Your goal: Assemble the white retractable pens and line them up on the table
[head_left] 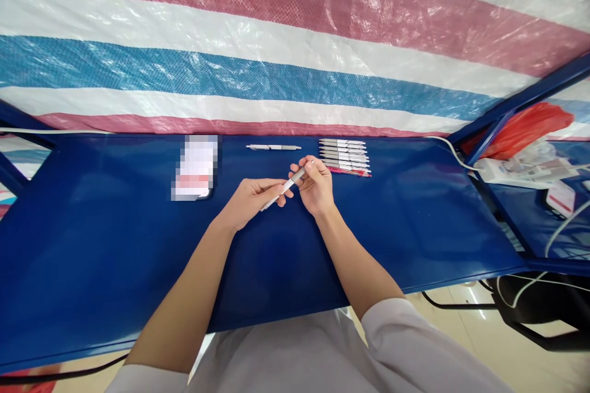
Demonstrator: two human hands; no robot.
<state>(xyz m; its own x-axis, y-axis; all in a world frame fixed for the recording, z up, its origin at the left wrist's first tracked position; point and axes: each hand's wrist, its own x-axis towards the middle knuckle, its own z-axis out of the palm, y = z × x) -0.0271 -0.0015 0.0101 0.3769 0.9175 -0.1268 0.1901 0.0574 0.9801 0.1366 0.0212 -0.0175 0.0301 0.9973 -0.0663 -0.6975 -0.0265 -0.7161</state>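
Note:
Between my two hands, above the blue table, a white and grey pen (286, 186) slants up to the right. My left hand (252, 199) pinches its white lower part with thumb and fingers. The grey upper end sits in the closed fingers of my right hand (316, 185). Beyond my hands a single similar pen (273, 147) lies flat. Just past my right hand is a row of several pens (343, 150), laid side by side; the nearest one is red (354, 172).
A phone (196, 166) with a blurred-out screen lies to the left. Behind the blue table (415, 209) hangs a striped plastic sheet (258, 43). At the right, beyond a metal post, are a red bag (530, 129), a white power strip (511, 172) and cables.

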